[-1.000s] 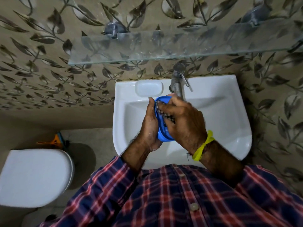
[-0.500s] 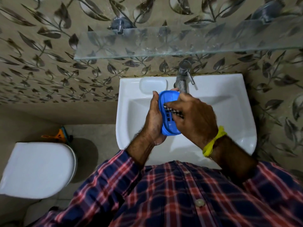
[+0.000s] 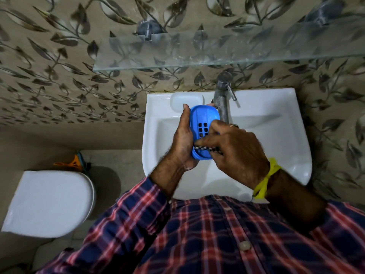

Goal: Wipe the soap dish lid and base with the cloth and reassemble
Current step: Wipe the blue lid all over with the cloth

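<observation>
White basin point(image 3: 286, 155) — steel tap point(image 3: 223, 99) at its back rim

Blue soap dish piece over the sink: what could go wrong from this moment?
1. The left hand grips the blue soap dish piece by its edges above the sink; hard rubbing could knock it into the basin.
2. The right hand pinches only a small strip of checked cloth, so the slotted area may stay unwiped.
3. The tap stands right beside the piece and could be bumped.
</observation>
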Tool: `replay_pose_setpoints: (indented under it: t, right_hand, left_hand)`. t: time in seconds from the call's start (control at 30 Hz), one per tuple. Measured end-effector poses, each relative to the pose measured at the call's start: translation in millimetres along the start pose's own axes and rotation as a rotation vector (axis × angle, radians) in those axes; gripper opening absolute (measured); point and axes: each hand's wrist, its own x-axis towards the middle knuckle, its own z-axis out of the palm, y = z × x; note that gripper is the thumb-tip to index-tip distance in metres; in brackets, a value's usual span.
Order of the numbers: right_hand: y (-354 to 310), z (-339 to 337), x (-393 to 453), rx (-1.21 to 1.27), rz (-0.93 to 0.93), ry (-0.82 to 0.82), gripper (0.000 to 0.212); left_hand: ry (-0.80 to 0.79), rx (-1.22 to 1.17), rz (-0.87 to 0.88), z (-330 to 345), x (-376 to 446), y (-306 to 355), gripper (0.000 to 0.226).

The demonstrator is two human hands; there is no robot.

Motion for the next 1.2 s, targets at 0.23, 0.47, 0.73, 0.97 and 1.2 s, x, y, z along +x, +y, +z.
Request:
replay_pose_setpoints:
  t: [0.23, 0.47, 0.73, 0.97, 1.2]
  right_hand:
    - [3, -7, -6, -0.061, -0.033, 0.011, 0.029]
    - [6, -4, -18, -0.223, -0.150, -0.061, 0.028]
    - [-4, -2, -10, -0.247, -0.144, -0.086, 0.035]
    - [-4, -5, -4, -0.404, -0.224, -0.112, 0.031]
    - [-8, 7, -8, -0.349, -0.102, 0.063, 0.026]
  left_hand:
    - [-0.016, 0.014, -0.038, 3, -5, 8, 0.077]
    - [-0.051, -0.016, -0.081, 3, -9, 4, 0.077]
    - [-0.041, -0.015, -0.082, -3, -11, 9, 0.077]
    - [-0.026, 0.081, -0.084, -2, -13, 9, 0.074]
    - [0.010, 0.014, -0.040, -2, -15, 12, 0.074]
